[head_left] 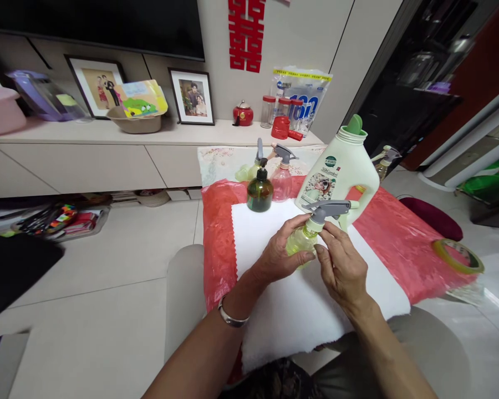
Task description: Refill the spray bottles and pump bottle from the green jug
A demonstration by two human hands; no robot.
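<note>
My left hand (279,252) is wrapped round the clear yellow-green body of a spray bottle (301,242), which has a grey trigger head and a pale collar. My right hand (343,263) is closed at the bottle's right side, its fingertips at the neck just under the collar. The bottle is held upright over a white cloth (293,310). Behind it stands a large pale-green detergent jug (345,166) with a green piece in its mouth. To the left are a dark green pump bottle (260,194) and a pink spray bottle (281,182).
Red plastic sheeting (218,238) covers the table under the cloth. A roll of tape (458,256) lies at the right. Another spray bottle (383,163) is behind the jug. On the cabinet are red-lidded jars (268,112) and a plastic pouch (303,91).
</note>
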